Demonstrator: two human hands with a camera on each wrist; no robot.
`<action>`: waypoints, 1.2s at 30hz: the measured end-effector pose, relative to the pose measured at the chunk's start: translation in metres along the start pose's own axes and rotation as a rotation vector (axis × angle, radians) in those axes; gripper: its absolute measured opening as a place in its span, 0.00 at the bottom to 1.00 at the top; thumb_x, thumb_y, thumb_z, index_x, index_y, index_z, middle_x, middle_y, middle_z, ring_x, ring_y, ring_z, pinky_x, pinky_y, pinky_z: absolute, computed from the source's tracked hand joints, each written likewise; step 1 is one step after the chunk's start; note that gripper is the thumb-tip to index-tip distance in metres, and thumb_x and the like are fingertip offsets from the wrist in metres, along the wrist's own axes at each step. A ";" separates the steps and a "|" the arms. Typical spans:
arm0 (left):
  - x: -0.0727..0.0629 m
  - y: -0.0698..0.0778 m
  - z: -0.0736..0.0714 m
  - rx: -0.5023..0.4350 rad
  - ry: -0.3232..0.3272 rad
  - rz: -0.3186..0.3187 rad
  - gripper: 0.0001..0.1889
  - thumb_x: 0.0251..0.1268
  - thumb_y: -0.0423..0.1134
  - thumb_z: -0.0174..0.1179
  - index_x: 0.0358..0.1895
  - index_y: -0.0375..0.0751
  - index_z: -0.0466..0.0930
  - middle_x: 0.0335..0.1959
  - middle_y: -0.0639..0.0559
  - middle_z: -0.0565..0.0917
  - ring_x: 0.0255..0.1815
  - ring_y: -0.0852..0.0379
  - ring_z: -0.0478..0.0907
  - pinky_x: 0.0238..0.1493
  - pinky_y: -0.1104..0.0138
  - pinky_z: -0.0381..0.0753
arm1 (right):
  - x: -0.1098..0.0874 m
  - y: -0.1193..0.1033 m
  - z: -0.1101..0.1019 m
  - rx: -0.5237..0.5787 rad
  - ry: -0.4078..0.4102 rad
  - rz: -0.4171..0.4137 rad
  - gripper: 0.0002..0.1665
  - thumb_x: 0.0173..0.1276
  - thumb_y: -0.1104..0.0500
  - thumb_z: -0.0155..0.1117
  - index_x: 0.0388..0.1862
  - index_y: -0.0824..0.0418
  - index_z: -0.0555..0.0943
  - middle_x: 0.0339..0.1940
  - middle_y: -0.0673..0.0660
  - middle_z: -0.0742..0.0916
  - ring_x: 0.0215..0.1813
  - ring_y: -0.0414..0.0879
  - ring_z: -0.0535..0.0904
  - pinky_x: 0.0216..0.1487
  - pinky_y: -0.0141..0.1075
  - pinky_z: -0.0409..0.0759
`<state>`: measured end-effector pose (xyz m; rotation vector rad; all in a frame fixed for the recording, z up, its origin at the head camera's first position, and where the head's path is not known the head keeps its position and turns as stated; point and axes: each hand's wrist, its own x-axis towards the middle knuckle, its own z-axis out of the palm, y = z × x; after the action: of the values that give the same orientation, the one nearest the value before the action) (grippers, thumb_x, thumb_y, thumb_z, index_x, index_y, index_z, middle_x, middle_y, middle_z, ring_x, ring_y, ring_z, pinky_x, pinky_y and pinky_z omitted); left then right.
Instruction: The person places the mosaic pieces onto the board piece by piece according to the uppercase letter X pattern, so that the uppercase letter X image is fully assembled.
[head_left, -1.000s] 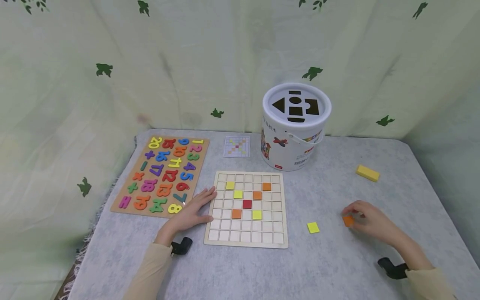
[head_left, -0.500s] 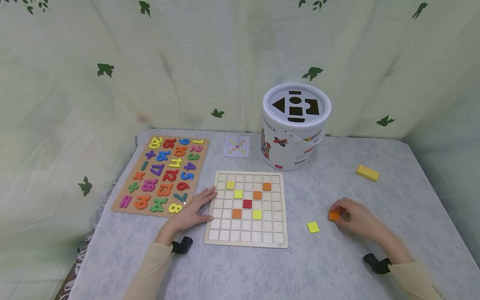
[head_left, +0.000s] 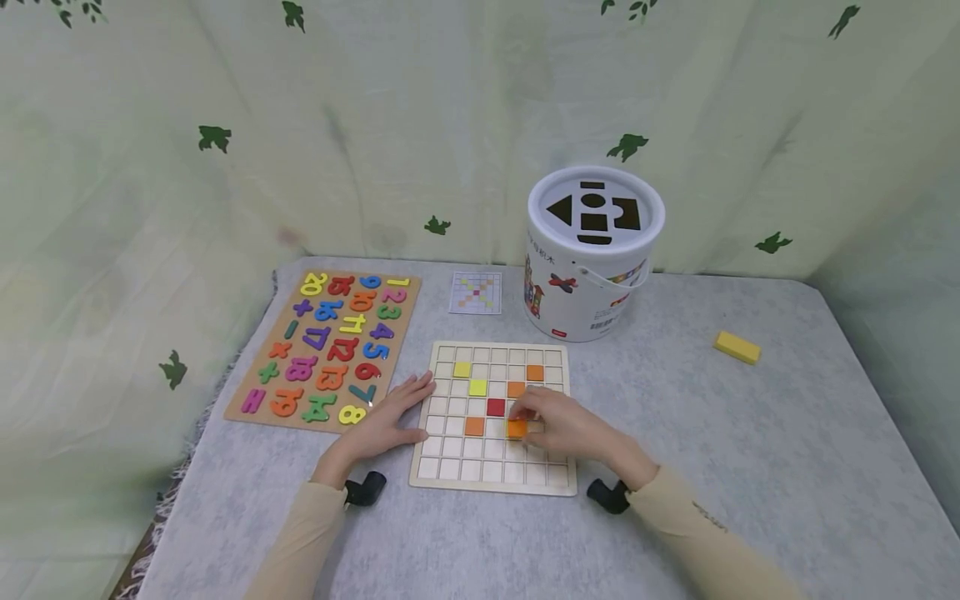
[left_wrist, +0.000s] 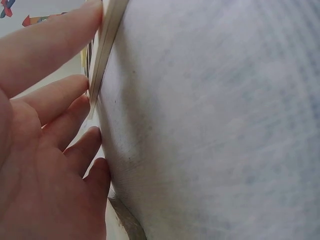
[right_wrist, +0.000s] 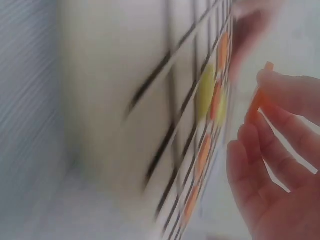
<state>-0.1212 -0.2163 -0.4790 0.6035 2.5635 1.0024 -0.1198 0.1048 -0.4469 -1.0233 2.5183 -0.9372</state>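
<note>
A wooden grid board (head_left: 450, 483) lies on the table with several coloured square tiles in its cells, among them a red tile (head_left: 496, 407) near the middle. My right hand (head_left: 562, 423) is over the board's right half and pinches an orange tile (right_wrist: 260, 100) between thumb and fingers. In the right wrist view this tile is raised off the grid, tilted; in the head view it covers a yellow tile (right_wrist: 205, 92) on the board. My left hand (head_left: 386, 427) rests at the board's left edge, fingers extended, fingertips touching the rim.
A number puzzle board (head_left: 258, 379) lies at the left. Behind the grid are a small pattern card (head_left: 476, 293) and a white bucket (head_left: 577, 292) with shape holes in its lid. A yellow block (head_left: 737, 347) is at the right.
My right hand has carried the orange tile leftward from the right side of the table to over the board. Its wrist now covers where a loose yellow tile lay. My left hand stays put.
</note>
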 end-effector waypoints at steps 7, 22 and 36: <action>0.000 0.000 0.000 -0.003 -0.005 -0.001 0.39 0.62 0.42 0.64 0.74 0.38 0.56 0.77 0.46 0.50 0.76 0.41 0.40 0.69 0.42 0.44 | 0.045 -0.034 0.041 -0.109 -0.112 -0.088 0.10 0.61 0.62 0.67 0.43 0.55 0.81 0.39 0.45 0.79 0.40 0.38 0.72 0.46 0.27 0.73; 0.001 -0.001 0.000 -0.008 -0.006 -0.002 0.39 0.61 0.41 0.65 0.74 0.39 0.56 0.77 0.46 0.50 0.76 0.41 0.40 0.69 0.41 0.44 | 0.065 -0.052 0.057 -0.218 -0.089 -0.025 0.11 0.56 0.65 0.69 0.37 0.55 0.78 0.31 0.45 0.74 0.35 0.39 0.68 0.35 0.26 0.70; 0.001 -0.003 0.001 -0.014 0.001 -0.006 0.39 0.62 0.43 0.65 0.74 0.40 0.56 0.77 0.48 0.50 0.76 0.42 0.40 0.69 0.42 0.44 | 0.046 -0.037 0.037 -0.076 -0.075 -0.034 0.07 0.63 0.63 0.64 0.40 0.54 0.82 0.39 0.46 0.78 0.39 0.39 0.72 0.42 0.28 0.74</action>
<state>-0.1224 -0.2172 -0.4819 0.5914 2.5552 1.0186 -0.1160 0.0355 -0.4510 -1.1052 2.4993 -0.8023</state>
